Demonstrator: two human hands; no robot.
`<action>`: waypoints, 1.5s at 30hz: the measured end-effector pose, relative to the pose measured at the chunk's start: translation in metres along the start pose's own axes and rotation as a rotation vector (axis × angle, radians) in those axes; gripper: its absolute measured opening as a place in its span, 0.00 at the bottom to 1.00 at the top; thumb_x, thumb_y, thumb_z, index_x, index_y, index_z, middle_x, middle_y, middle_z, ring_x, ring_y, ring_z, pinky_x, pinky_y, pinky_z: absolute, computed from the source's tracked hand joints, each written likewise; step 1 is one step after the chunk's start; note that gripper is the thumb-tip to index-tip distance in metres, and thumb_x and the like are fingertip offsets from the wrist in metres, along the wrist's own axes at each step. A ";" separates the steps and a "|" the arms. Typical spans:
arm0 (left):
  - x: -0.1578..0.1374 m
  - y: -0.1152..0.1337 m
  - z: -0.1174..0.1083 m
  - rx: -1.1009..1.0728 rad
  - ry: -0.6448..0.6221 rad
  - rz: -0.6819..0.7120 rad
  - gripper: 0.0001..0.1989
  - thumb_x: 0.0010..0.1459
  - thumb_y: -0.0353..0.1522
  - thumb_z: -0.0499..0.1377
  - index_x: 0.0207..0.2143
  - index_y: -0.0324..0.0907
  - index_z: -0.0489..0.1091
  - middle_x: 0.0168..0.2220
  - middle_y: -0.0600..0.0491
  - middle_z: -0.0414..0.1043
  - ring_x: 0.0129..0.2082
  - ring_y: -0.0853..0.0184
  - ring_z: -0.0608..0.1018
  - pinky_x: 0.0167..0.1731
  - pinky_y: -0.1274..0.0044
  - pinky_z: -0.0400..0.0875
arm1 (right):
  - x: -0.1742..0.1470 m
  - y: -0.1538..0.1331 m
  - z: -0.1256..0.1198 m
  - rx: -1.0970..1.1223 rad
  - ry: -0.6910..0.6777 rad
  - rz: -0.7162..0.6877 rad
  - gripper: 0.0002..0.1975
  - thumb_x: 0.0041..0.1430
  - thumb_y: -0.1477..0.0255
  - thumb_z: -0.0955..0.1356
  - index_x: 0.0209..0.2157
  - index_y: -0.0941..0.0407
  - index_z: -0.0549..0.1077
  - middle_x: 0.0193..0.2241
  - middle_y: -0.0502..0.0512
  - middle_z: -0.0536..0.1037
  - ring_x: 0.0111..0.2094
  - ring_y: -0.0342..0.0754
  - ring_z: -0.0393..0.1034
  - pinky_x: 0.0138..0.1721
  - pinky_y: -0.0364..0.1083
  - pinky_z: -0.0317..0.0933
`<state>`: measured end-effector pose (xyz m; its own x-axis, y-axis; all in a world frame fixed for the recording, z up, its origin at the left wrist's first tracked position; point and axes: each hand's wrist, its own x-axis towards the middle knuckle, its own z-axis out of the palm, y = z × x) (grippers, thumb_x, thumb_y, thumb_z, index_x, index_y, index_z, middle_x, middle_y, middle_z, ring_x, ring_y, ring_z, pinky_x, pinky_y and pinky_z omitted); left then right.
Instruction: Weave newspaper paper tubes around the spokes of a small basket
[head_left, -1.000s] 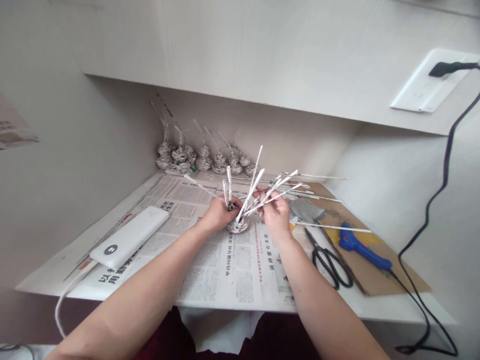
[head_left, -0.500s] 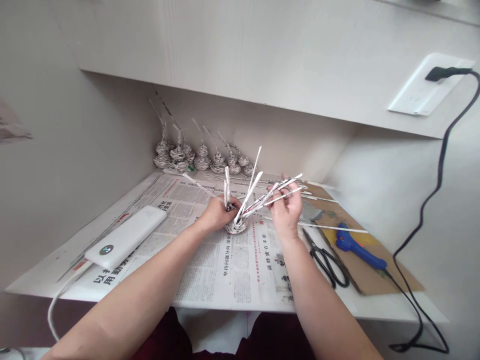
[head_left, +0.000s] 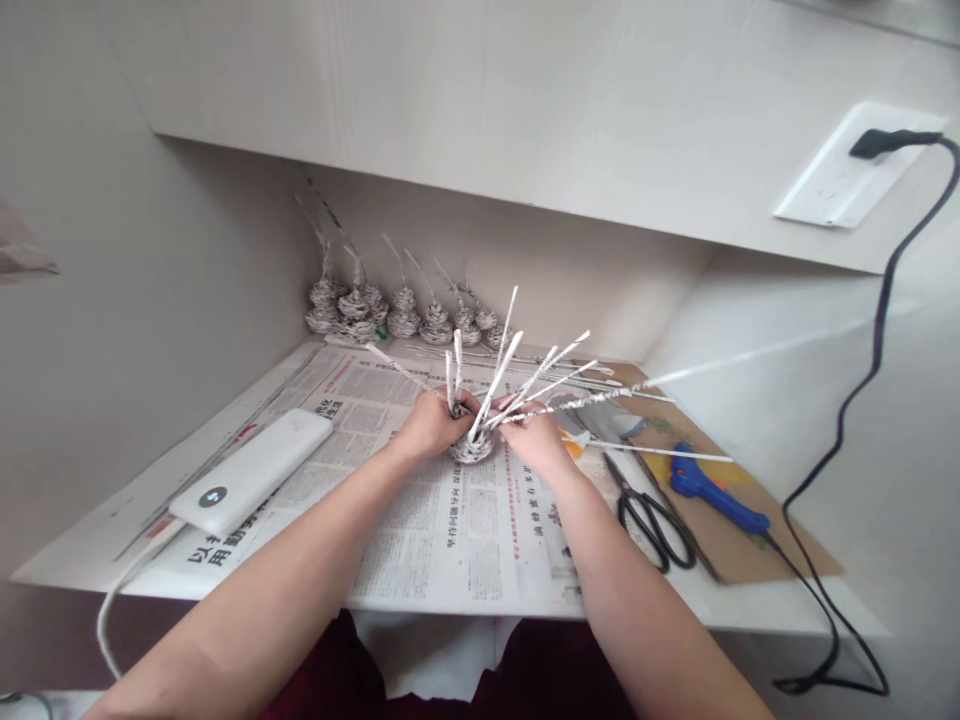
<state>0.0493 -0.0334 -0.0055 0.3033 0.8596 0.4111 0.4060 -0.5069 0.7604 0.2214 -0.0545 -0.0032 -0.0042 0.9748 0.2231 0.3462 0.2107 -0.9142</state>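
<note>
Over there, the left hand point(head_left: 432, 428) has its grip pinched on a woven paper base point(head_left: 472, 448), the right hand point(head_left: 537, 436) pinching a long rolled-paper strand point(head_left: 600, 398) beside it

Bare left forearm point(head_left: 300, 565) and right forearm point(head_left: 637, 585) slant forward and inward, left hand point(head_left: 436, 425) curls in a grip, right hand point(head_left: 536, 437) pinches close by.

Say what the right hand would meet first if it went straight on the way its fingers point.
The right hand would most likely meet the woven paper-strip piece, right at its fingertips. Beyond that, the left hand seems roughly in line, though depth is unclear.
</note>
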 end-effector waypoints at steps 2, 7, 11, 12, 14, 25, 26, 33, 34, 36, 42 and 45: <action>0.000 0.000 -0.001 0.020 -0.006 -0.006 0.07 0.47 0.27 0.58 0.30 0.39 0.76 0.28 0.54 0.77 0.28 0.68 0.75 0.31 0.79 0.68 | -0.001 0.003 0.004 0.036 0.019 0.016 0.09 0.46 0.65 0.70 0.27 0.55 0.75 0.19 0.49 0.74 0.19 0.44 0.67 0.23 0.42 0.61; -0.001 0.008 -0.008 0.031 -0.083 0.053 0.06 0.46 0.28 0.60 0.29 0.40 0.76 0.29 0.53 0.77 0.30 0.67 0.76 0.31 0.79 0.68 | -0.003 -0.004 0.010 0.215 0.103 0.066 0.10 0.42 0.65 0.72 0.18 0.55 0.70 0.14 0.47 0.71 0.19 0.45 0.66 0.22 0.43 0.61; -0.001 0.013 -0.011 0.100 -0.121 0.134 0.07 0.46 0.23 0.58 0.25 0.40 0.75 0.29 0.52 0.77 0.30 0.66 0.77 0.33 0.78 0.68 | -0.003 -0.005 0.013 0.250 0.158 0.116 0.08 0.40 0.67 0.72 0.18 0.55 0.72 0.13 0.47 0.70 0.17 0.44 0.64 0.19 0.43 0.60; -0.001 0.013 -0.011 0.119 -0.130 0.168 0.08 0.47 0.23 0.58 0.25 0.41 0.75 0.29 0.52 0.76 0.31 0.66 0.77 0.33 0.78 0.68 | -0.003 -0.004 0.013 0.270 0.164 0.133 0.08 0.40 0.67 0.73 0.18 0.55 0.72 0.13 0.47 0.70 0.17 0.44 0.63 0.18 0.42 0.59; -0.002 0.011 -0.010 0.137 -0.136 0.216 0.09 0.49 0.23 0.57 0.25 0.41 0.76 0.29 0.52 0.76 0.30 0.67 0.76 0.33 0.78 0.67 | -0.002 -0.001 0.015 0.315 0.161 0.165 0.09 0.38 0.67 0.73 0.18 0.56 0.71 0.14 0.47 0.71 0.17 0.43 0.64 0.17 0.41 0.57; -0.001 0.005 -0.009 0.023 -0.115 0.128 0.07 0.49 0.25 0.58 0.27 0.41 0.77 0.28 0.53 0.77 0.29 0.68 0.77 0.34 0.79 0.69 | -0.003 0.003 0.023 0.433 0.127 0.100 0.10 0.42 0.65 0.72 0.22 0.58 0.75 0.16 0.49 0.73 0.17 0.43 0.65 0.20 0.42 0.62; -0.001 0.004 -0.009 0.005 -0.119 0.104 0.06 0.49 0.26 0.59 0.28 0.40 0.76 0.28 0.54 0.77 0.29 0.68 0.77 0.34 0.79 0.69 | -0.003 0.005 0.023 0.423 0.122 0.098 0.09 0.42 0.65 0.72 0.24 0.58 0.76 0.17 0.50 0.75 0.18 0.44 0.66 0.21 0.43 0.63; 0.000 -0.003 -0.005 -0.174 -0.056 -0.014 0.17 0.43 0.31 0.65 0.38 0.39 0.71 0.32 0.50 0.78 0.32 0.64 0.79 0.34 0.75 0.73 | -0.003 0.019 0.020 0.312 0.049 0.054 0.11 0.49 0.68 0.69 0.34 0.56 0.78 0.27 0.53 0.80 0.27 0.48 0.74 0.32 0.47 0.69; 0.000 -0.002 -0.006 -0.193 -0.059 -0.025 0.18 0.43 0.31 0.65 0.39 0.39 0.71 0.33 0.50 0.78 0.32 0.64 0.79 0.34 0.75 0.73 | -0.003 0.019 0.019 0.280 0.042 0.047 0.11 0.49 0.69 0.68 0.34 0.56 0.78 0.28 0.53 0.81 0.29 0.49 0.75 0.33 0.47 0.69; 0.001 0.000 -0.008 -0.206 -0.099 -0.039 0.16 0.43 0.33 0.66 0.37 0.38 0.72 0.33 0.49 0.78 0.32 0.64 0.79 0.34 0.75 0.73 | -0.005 0.018 0.017 0.240 0.026 0.036 0.10 0.49 0.71 0.67 0.34 0.56 0.78 0.29 0.53 0.81 0.31 0.50 0.76 0.34 0.46 0.69; 0.002 0.003 -0.012 -0.155 -0.101 -0.095 0.11 0.46 0.37 0.63 0.28 0.37 0.74 0.24 0.52 0.75 0.25 0.67 0.76 0.26 0.78 0.69 | -0.009 0.003 0.007 0.212 -0.097 0.002 0.11 0.45 0.77 0.67 0.34 0.57 0.75 0.29 0.52 0.81 0.32 0.48 0.76 0.37 0.45 0.68; 0.002 0.003 -0.010 -0.102 -0.021 -0.113 0.08 0.48 0.35 0.61 0.25 0.38 0.73 0.21 0.54 0.73 0.23 0.68 0.74 0.25 0.79 0.68 | -0.011 0.001 0.008 0.192 -0.084 -0.028 0.08 0.47 0.75 0.68 0.33 0.57 0.74 0.30 0.53 0.80 0.34 0.47 0.76 0.39 0.45 0.67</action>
<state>0.0424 -0.0331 0.0026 0.2790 0.9089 0.3099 0.3493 -0.3967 0.8489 0.2140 -0.0642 -0.0089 -0.0925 0.9692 0.2281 0.1594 0.2405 -0.9575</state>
